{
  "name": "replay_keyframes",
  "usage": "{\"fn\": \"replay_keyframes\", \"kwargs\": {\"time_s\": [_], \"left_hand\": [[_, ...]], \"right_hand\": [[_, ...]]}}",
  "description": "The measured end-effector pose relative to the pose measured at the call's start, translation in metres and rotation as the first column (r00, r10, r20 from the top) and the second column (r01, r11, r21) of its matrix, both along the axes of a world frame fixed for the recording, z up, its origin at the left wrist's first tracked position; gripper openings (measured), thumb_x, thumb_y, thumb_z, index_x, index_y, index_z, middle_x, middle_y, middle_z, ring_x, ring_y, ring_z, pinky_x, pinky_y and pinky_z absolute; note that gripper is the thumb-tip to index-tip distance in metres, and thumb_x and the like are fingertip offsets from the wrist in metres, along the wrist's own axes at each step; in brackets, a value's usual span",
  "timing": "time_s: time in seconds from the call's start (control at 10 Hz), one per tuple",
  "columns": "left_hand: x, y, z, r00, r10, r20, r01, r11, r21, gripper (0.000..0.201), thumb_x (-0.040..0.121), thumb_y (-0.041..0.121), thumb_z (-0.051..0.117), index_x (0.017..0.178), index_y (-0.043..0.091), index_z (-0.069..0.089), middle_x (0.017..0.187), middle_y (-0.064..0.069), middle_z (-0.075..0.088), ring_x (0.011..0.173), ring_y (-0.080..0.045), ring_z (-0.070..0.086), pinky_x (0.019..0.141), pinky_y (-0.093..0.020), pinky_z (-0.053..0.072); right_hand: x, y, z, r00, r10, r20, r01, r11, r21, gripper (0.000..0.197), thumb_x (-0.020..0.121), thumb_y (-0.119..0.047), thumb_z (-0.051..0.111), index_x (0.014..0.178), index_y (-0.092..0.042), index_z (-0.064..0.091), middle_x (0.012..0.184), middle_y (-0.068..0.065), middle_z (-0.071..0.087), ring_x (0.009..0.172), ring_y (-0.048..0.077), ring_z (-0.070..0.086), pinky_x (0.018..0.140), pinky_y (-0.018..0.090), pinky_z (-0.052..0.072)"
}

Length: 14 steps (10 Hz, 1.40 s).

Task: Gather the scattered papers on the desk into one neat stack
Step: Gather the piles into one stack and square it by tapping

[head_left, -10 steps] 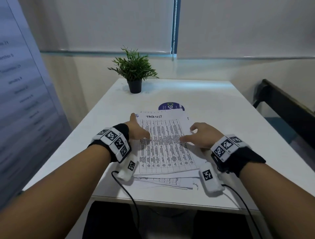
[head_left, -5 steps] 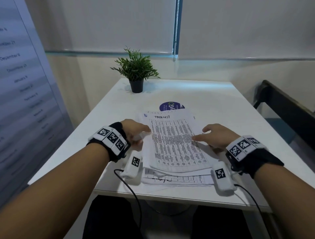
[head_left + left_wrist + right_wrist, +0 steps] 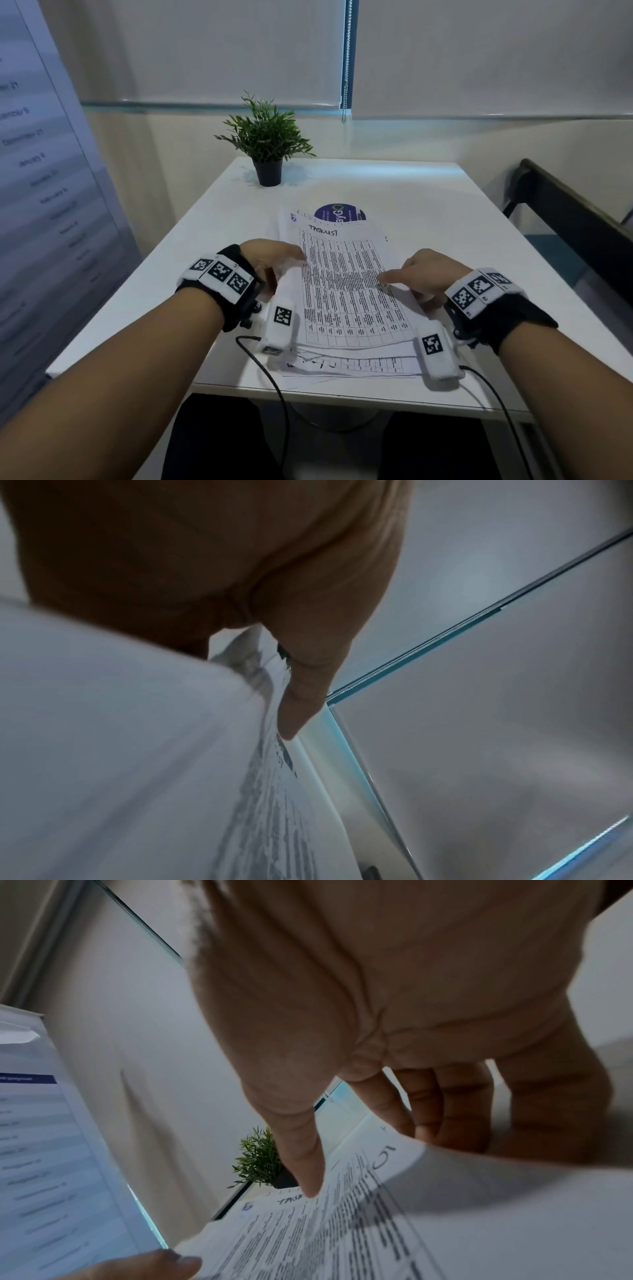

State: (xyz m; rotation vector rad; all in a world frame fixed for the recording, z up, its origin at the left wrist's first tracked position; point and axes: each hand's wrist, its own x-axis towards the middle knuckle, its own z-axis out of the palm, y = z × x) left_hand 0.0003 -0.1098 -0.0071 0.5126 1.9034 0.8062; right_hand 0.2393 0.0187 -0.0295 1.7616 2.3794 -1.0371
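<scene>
A stack of printed papers [image 3: 346,291] lies in the middle of the white desk [image 3: 445,212], its top sheet headed "TASKLIST". My left hand [image 3: 274,257] grips the stack's left edge, thumb [image 3: 301,696] on top and the edge lifted. On the right edge my right hand [image 3: 424,274] holds it too, thumb [image 3: 301,1150] pressing on the print and fingers [image 3: 445,1110] curled under the sheet [image 3: 342,1231]. Lower sheets [image 3: 349,365] stick out crookedly toward the desk's near edge.
A small potted plant [image 3: 267,144] stands at the back of the desk. A round purple sticker [image 3: 339,214] shows just beyond the papers. A dark bench [image 3: 575,219] stands to the right, a printed banner [image 3: 41,205] to the left. Sensor cables hang over the near edge.
Both hands went from lying flat on the top sheet to gripping the stack's side edges. The top sheets shifted slightly right and their sides have lifted.
</scene>
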Motion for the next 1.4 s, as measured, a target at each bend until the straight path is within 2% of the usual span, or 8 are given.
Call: {"fn": "replay_keyframes", "kwargs": {"time_s": [0.1, 0.2, 0.4, 0.8, 1.0, 1.1, 1.2, 1.4], "left_hand": [[0.005, 0.005, -0.001, 0.97, -0.1, -0.223, 0.09, 0.994, -0.055, 0.045, 0.089, 0.028, 0.074, 0.122, -0.001, 0.062, 0.091, -0.021, 0.069, 0.076, -0.032, 0.068, 0.063, -0.026, 0.055], [0.014, 0.01, -0.005, 0.867, -0.246, -0.434, 0.216, 0.969, -0.119, 0.046, 0.082, 0.029, 0.08, 0.115, -0.001, 0.067, 0.098, -0.01, 0.07, 0.082, -0.026, 0.068, 0.061, -0.027, 0.054], [0.023, 0.019, 0.0, 0.819, -0.26, -0.511, 0.258, 0.963, -0.077, 0.058, 0.085, 0.024, 0.073, 0.132, 0.01, 0.043, 0.117, -0.012, 0.065, 0.102, -0.032, 0.069, 0.06, -0.031, 0.054], [0.028, 0.019, -0.001, 0.86, -0.241, -0.45, 0.247, 0.968, -0.046, 0.072, 0.09, 0.021, 0.069, 0.147, 0.009, 0.025, 0.124, -0.011, 0.053, 0.104, -0.029, 0.057, 0.085, -0.036, 0.052], [0.041, 0.033, -0.006, 0.811, -0.193, -0.552, 0.211, 0.977, -0.031, 0.077, 0.093, 0.017, 0.068, 0.153, -0.004, 0.025, 0.073, -0.001, 0.031, 0.099, -0.024, 0.043, 0.1, -0.035, 0.044], [0.042, 0.039, -0.008, 0.824, -0.167, -0.542, 0.196, 0.981, -0.003, 0.079, 0.09, 0.011, 0.068, 0.153, 0.006, 0.022, 0.085, -0.006, 0.047, 0.097, -0.027, 0.051, 0.091, -0.038, 0.049], [0.037, 0.037, -0.001, 0.864, -0.083, -0.497, 0.173, 0.975, 0.137, 0.071, 0.087, 0.007, 0.062, 0.145, 0.019, 0.022, 0.114, -0.015, 0.06, 0.096, -0.033, 0.065, 0.075, -0.041, 0.059], [0.023, 0.02, 0.012, 0.925, 0.146, -0.351, 0.099, 0.799, 0.593, 0.085, 0.077, -0.001, 0.071, 0.149, 0.022, 0.031, 0.125, -0.012, 0.064, 0.106, -0.034, 0.068, 0.088, -0.05, 0.06]], "right_hand": [[0.001, 0.003, -0.002, 0.999, 0.038, 0.03, -0.038, 0.999, 0.0, 0.057, 0.086, -0.06, 0.07, 0.067, -0.012, 0.045, 0.048, 0.003, 0.041, 0.04, 0.019, 0.038, 0.053, 0.027, 0.033], [0.004, 0.007, -0.005, 0.999, 0.04, -0.017, -0.041, 0.999, -0.022, 0.058, 0.084, -0.059, 0.073, 0.062, -0.016, 0.042, 0.047, 0.002, 0.04, 0.044, 0.021, 0.038, 0.057, 0.027, 0.034], [0.001, 0.002, -0.005, 0.998, 0.061, -0.003, -0.061, 0.996, 0.06, 0.055, 0.086, -0.054, 0.074, 0.06, -0.012, 0.049, 0.052, 0.002, 0.05, 0.047, 0.019, 0.048, 0.056, 0.027, 0.037], [0.0, -0.004, -0.006, 0.993, 0.096, 0.063, -0.102, 0.988, 0.116, 0.051, 0.083, -0.061, 0.073, 0.079, -0.012, 0.06, 0.079, 0.002, 0.064, 0.071, 0.014, 0.059, 0.056, 0.028, 0.039], [0.004, -0.002, -0.008, 0.996, 0.09, 0.016, -0.091, 0.99, 0.108, 0.049, 0.084, -0.057, 0.074, 0.07, -0.014, 0.055, 0.069, 0.001, 0.055, 0.062, 0.014, 0.052, 0.054, 0.028, 0.034], [0.005, -0.003, -0.008, 0.996, 0.084, -0.004, -0.083, 0.991, 0.105, 0.05, 0.083, -0.055, 0.076, 0.067, -0.013, 0.054, 0.062, 0.001, 0.055, 0.056, 0.015, 0.051, 0.052, 0.027, 0.034], [0.012, 0.002, -0.011, 0.996, 0.05, -0.076, -0.045, 0.997, 0.069, 0.05, 0.084, -0.05, 0.077, 0.062, -0.013, 0.053, 0.052, 0.001, 0.051, 0.05, 0.018, 0.048, 0.054, 0.027, 0.037], [0.013, 0.007, -0.012, 0.962, -0.097, -0.256, 0.075, 0.993, -0.094, 0.05, 0.081, -0.054, 0.079, 0.083, -0.008, 0.058, 0.064, 0.01, 0.055, 0.053, 0.023, 0.051, 0.066, 0.036, 0.05]]}}
